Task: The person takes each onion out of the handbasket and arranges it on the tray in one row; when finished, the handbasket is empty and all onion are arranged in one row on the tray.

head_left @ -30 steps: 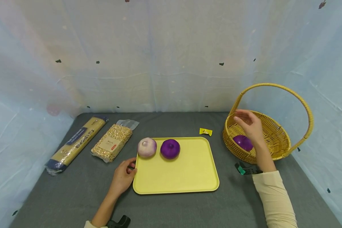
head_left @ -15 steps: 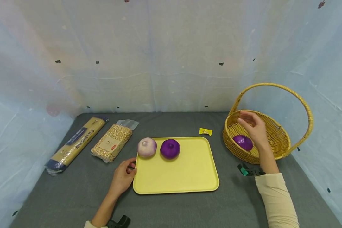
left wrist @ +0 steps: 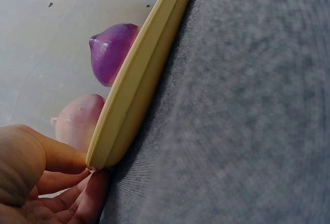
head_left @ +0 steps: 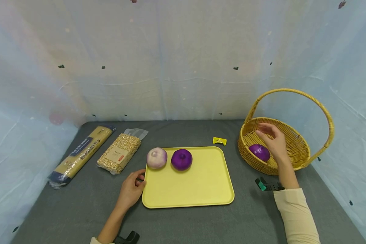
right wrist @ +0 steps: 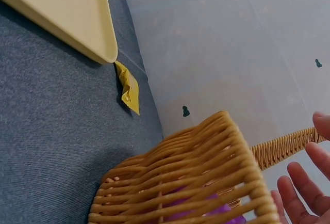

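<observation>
My left hand (head_left: 131, 190) pinches the left edge of a yellow tray (head_left: 201, 186). In the left wrist view the thumb (left wrist: 59, 157) lies at the tray's rim and the other fingers are at its underside. Two onions sit at the tray's back left: a pale pinkish-white one (head_left: 157, 158) at the corner and a deep purple one (head_left: 181, 159) beside it. Over the wicker basket (head_left: 296, 146) hovers my right hand (head_left: 273, 140), fingers loosely bent and nothing in them. Another purple onion (head_left: 259, 152) lies inside the basket, just left of that hand; the basket's weave partly hides it in the right wrist view.
On the left lie a long packet of spaghetti (head_left: 82, 154) and a clear bag of yellow kernels (head_left: 120, 152). A small yellow wrapped candy (head_left: 220, 141) is behind the tray's back right corner. The basket's tall handle (head_left: 292, 90) arches above the right hand.
My right hand has shifted slightly right and nearer to me over the basket, its fingers staying loose. The left hand, tray and onions stay where they were.
</observation>
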A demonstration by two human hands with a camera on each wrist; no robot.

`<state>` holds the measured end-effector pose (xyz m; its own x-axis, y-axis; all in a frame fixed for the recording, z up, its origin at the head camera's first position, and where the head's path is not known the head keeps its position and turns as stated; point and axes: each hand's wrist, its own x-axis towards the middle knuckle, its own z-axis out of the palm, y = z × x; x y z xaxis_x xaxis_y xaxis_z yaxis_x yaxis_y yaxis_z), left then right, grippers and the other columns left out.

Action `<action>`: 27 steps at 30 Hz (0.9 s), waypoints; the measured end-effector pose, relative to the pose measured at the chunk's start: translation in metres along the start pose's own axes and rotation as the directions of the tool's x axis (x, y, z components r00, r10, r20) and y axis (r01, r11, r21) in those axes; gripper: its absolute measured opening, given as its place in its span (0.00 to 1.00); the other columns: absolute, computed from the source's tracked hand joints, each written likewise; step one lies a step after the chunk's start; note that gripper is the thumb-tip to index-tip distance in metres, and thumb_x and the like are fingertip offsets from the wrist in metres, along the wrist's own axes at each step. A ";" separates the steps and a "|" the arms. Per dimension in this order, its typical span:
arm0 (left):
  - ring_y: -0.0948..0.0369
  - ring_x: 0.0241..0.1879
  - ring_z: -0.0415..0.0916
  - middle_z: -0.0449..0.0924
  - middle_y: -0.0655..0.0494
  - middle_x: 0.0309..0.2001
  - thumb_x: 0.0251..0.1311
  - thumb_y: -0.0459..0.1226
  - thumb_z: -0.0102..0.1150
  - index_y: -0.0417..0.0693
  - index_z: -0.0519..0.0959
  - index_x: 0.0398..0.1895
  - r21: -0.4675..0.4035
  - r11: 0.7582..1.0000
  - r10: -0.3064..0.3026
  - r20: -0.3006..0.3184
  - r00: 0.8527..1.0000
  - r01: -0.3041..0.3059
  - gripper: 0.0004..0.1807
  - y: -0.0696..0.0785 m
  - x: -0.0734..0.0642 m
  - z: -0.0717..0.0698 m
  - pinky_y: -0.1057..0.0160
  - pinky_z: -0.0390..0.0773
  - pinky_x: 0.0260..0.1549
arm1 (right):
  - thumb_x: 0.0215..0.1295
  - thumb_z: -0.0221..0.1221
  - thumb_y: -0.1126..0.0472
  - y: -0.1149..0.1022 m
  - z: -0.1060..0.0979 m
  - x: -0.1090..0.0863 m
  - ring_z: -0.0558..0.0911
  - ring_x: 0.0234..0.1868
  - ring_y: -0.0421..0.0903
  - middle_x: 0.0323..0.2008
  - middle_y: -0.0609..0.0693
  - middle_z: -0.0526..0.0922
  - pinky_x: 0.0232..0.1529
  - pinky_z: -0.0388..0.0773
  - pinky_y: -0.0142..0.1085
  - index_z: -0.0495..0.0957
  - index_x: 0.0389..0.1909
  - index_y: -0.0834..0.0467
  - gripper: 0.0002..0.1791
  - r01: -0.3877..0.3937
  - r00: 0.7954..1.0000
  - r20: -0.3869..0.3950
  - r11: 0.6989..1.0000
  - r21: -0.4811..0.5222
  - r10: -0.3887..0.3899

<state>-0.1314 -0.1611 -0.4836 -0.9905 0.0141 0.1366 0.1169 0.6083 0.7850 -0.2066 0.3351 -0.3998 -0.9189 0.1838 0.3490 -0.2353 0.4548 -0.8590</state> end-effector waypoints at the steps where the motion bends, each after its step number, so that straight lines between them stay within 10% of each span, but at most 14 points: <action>1: 0.63 0.26 0.69 0.75 0.49 0.34 0.54 0.25 0.59 0.37 0.75 0.54 -0.001 1.000 0.000 0.002 1.000 0.000 0.22 0.000 0.000 0.000 0.66 0.70 0.26 | 0.63 0.59 0.57 0.001 0.000 0.000 0.72 0.48 0.33 0.54 0.58 0.73 0.43 0.69 0.23 0.71 0.59 0.60 0.24 -0.001 1.000 0.000 1.000 -0.001 0.001; 16: 0.62 0.26 0.69 0.74 0.49 0.35 0.54 0.26 0.59 0.37 0.75 0.54 -0.003 1.000 0.007 0.000 1.000 -0.007 0.22 -0.001 0.000 0.000 0.66 0.70 0.26 | 0.63 0.59 0.59 0.001 -0.005 -0.009 0.70 0.52 0.46 0.54 0.57 0.71 0.43 0.68 0.20 0.67 0.60 0.64 0.26 -0.035 0.996 0.085 0.999 -0.026 0.037; 27: 0.62 0.26 0.69 0.75 0.49 0.35 0.53 0.26 0.59 0.37 0.75 0.54 -0.001 1.000 0.004 -0.007 1.000 -0.004 0.22 -0.002 0.000 0.001 0.66 0.70 0.26 | 0.63 0.58 0.51 0.010 -0.009 -0.009 0.61 0.61 0.64 0.60 0.66 0.65 0.51 0.65 0.58 0.64 0.61 0.65 0.32 -0.092 0.956 0.258 0.977 -0.190 0.140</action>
<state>-0.1322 -0.1611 -0.4859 -0.9896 0.0111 0.1436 0.1207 0.6074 0.7852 -0.1975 0.3464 -0.4084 -0.9931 0.0149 0.1164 -0.0849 0.5930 -0.8007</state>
